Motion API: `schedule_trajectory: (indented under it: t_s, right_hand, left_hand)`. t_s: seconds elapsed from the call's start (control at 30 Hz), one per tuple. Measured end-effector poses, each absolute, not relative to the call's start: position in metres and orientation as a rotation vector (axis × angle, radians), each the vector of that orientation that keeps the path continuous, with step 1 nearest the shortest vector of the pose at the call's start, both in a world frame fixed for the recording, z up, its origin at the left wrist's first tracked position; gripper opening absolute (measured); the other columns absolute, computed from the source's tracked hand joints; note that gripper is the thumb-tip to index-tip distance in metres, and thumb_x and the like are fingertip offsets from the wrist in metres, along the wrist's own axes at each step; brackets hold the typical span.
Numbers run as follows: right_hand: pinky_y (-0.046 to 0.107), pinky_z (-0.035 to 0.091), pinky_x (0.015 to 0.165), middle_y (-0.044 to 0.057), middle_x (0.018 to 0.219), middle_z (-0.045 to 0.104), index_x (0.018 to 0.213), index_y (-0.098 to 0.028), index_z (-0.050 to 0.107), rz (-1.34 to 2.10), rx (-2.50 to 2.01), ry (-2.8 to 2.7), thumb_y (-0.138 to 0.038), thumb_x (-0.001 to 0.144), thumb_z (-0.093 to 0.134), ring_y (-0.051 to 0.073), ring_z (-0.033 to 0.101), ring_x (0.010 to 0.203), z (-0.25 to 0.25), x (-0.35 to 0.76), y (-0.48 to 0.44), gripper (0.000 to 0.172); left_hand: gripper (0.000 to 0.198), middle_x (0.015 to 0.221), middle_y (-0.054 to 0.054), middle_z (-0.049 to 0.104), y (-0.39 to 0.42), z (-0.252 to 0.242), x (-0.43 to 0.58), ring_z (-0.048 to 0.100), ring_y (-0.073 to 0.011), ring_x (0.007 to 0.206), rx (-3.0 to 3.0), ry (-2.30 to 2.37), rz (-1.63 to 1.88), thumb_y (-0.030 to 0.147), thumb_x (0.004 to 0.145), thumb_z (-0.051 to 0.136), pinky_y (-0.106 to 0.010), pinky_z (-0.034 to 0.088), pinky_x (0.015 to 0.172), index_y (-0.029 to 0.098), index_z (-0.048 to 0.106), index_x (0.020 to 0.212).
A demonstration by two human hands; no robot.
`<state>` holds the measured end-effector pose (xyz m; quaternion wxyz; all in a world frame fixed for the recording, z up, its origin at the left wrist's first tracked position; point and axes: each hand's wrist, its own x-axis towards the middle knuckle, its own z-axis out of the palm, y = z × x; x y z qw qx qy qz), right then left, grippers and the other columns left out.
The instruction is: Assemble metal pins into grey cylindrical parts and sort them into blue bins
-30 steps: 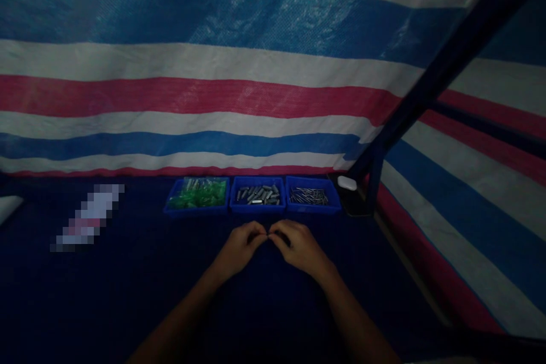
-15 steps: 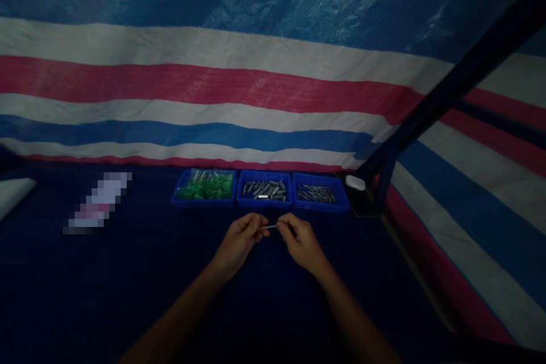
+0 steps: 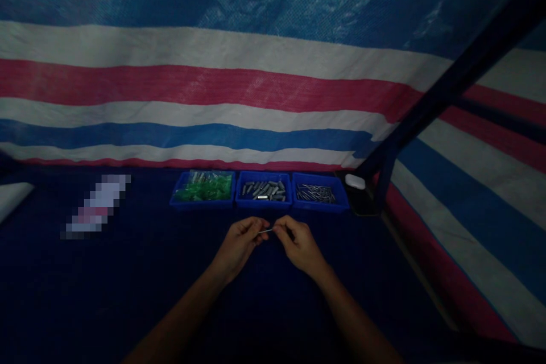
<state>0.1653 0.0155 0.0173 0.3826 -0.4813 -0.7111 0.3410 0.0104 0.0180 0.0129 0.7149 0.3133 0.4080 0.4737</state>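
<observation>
Over the dark blue table my left hand [image 3: 239, 245] and my right hand [image 3: 301, 245] face each other, fingertips close together. A thin, shiny metal pin [image 3: 265, 231] spans the small gap between them, pinched at one end by each hand. Fingers hide both its ends, so its exact kind is unclear. Just beyond the hands stand three blue bins in a row. Short metal cylinders [image 3: 263, 189] lie in the middle bin [image 3: 264, 205]; thin metal pins [image 3: 315, 193] fill the right bin [image 3: 322, 206]. Green plastic bags [image 3: 207, 187] are in the left bin [image 3: 202, 204].
A white rounded case [image 3: 355, 182] sits on a dark flat object [image 3: 364, 203] right of the bins. A pixelated pale sheet [image 3: 100, 202] lies to the left, with a white item [image 3: 15, 199] at the edge. Striped sheeting [image 3: 213, 85] and a dark frame bar [image 3: 443, 91] enclose the table.
The hands have drawn slightly closer together and a little lower, and less of the pin shows between them. The bins have stayed put.
</observation>
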Motion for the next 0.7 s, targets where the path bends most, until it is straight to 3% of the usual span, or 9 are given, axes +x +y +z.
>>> schedule_trajectory:
  t_s: [0.33,0.7]
  right_hand:
    - [0.02,0.037,0.052,-0.002,0.062,0.054,0.077,-0.017,0.056,0.837,-1.236,-1.78,-0.03,0.084,0.044,0.009,0.048,0.054,0.0173,0.1671,0.0154,0.019]
    - [0.021,0.04,0.054,-0.002,0.062,0.057,0.079,-0.018,0.058,0.723,-1.224,-1.666,-0.029,0.082,0.048,0.009,0.052,0.054,0.0191,0.1681,0.0138,0.015]
  left_hand:
    - [0.022,0.067,-0.004,0.064,0.0194,0.0158,0.0093,0.053,-0.0094,0.061,0.707,0.938,1.037,0.032,0.066,0.07,-0.022,0.039,0.062,0.012,0.067,0.076]
    - [0.018,0.077,-0.004,0.068,0.0149,0.0161,0.0075,0.058,-0.011,0.072,0.644,0.769,1.078,0.018,0.064,0.07,-0.024,0.041,0.072,0.016,0.069,0.082]
